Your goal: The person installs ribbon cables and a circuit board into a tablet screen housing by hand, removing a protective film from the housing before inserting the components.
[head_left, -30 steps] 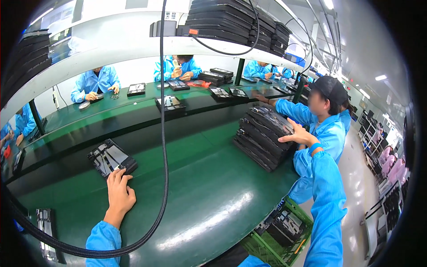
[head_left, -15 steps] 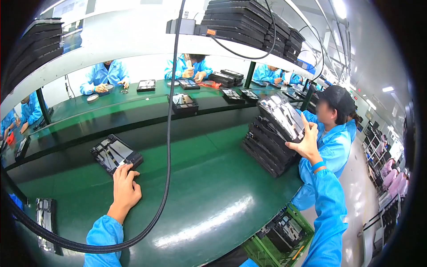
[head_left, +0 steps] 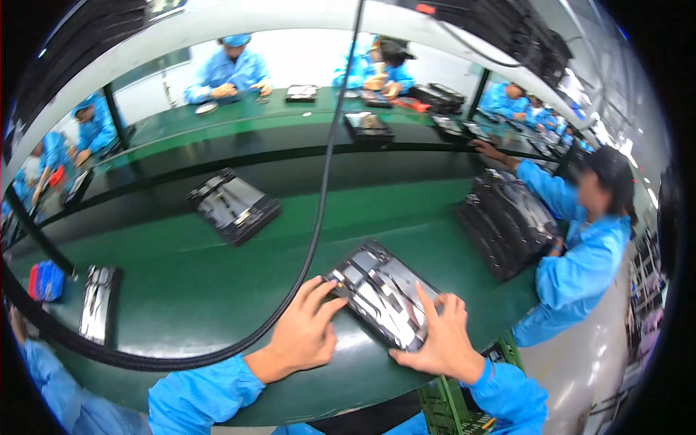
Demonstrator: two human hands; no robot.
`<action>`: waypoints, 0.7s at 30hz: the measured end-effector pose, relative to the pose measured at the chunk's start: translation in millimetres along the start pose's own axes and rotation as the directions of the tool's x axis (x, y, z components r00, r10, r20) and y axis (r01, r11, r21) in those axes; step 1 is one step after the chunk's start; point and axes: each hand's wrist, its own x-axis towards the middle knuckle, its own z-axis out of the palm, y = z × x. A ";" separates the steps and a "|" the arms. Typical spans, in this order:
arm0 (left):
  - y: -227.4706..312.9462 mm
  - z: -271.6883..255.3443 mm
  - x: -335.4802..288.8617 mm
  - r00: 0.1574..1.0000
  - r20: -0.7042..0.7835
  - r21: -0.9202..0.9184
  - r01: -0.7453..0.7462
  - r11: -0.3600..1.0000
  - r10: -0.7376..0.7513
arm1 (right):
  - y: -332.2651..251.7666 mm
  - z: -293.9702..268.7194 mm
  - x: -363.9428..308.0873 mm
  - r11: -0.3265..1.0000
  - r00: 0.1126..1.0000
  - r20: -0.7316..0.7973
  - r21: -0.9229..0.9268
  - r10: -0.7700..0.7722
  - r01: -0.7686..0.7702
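Observation:
A black tray [head_left: 384,290] lies before me, tilted on the green bench, with an opened, tablet-like device showing silver inner parts in it. My right hand [head_left: 444,337] grips its near right corner, thumb at the near edge and fingers along the right side. At the left corner, my left hand [head_left: 304,332] touches the tray with its fingertips, fingers apart. A similar black tray [head_left: 233,206] rests farther back on the left. To the right rises a stack of black trays [head_left: 505,225], next to a co-worker.
A thick black cable [head_left: 319,210] loops down across the bench and past my left forearm. One narrow tray [head_left: 100,304] lies far left near a blue bin [head_left: 49,281]. A green crate [head_left: 441,406] stands below the front edge. The co-worker [head_left: 587,239] reaches toward the back shelf.
My right hand has brought a tray from the stack down to the bench front. My left hand has left the back tray and come to this one. The view has shifted left.

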 end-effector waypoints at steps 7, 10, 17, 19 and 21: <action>-7.5 -3.6 -5.6 0.978 0.026 -0.255 0.207 0.944 -0.208 | -51.2 -67.5 -36.0 0.944 0.868 0.388 0.018 -0.310 0.329; 0.5 -14.8 -9.7 0.927 0.055 -0.324 0.368 0.871 -0.371 | -50.2 -54.2 -2.2 0.946 0.946 0.055 0.063 -0.321 0.317; -11.4 -33.5 -28.1 0.918 0.116 -0.310 0.396 0.865 -0.379 | -54.2 26.2 113.3 0.667 0.745 -0.082 0.389 -0.662 0.635; -6.9 -39.5 -30.4 0.944 0.126 -0.304 0.328 0.894 -0.304 | -54.5 39.3 129.5 0.655 0.739 -0.099 0.397 -0.666 0.643; -8.9 -43.3 -31.7 0.938 0.157 -0.376 0.345 0.860 -0.307 | -55.4 41.7 137.4 0.640 0.749 -0.067 0.474 -0.659 0.605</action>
